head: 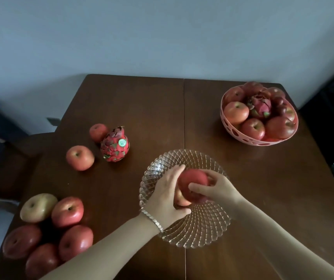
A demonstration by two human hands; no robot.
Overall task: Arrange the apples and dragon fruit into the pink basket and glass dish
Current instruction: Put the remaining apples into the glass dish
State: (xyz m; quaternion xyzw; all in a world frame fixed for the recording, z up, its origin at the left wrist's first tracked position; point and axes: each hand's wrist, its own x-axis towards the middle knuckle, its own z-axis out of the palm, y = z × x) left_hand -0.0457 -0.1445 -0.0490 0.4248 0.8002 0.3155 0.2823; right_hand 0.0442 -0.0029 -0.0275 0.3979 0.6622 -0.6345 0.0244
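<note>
Both hands met over the middle of the glass dish point(184, 225). The left hand point(165, 196) and the right hand point(217, 190) shared one grip, fingers curled closed round a red apple point(192, 183) from either side; a second, paler fruit seemed tucked beneath it, though that was hard to tell. The step in hand looked like setting the first apple into the dish, and the next move would call for lowering it onto the glass and loosening both hands without letting it roll. Left of the grip, at the near corner of the bench point(141, 110), lay a cluster of apples point(46, 231). Farther left stood a dragon fruit point(115, 145) between two apples. Far right of the grip sat the pink basket point(259, 116), already heaped.
</note>
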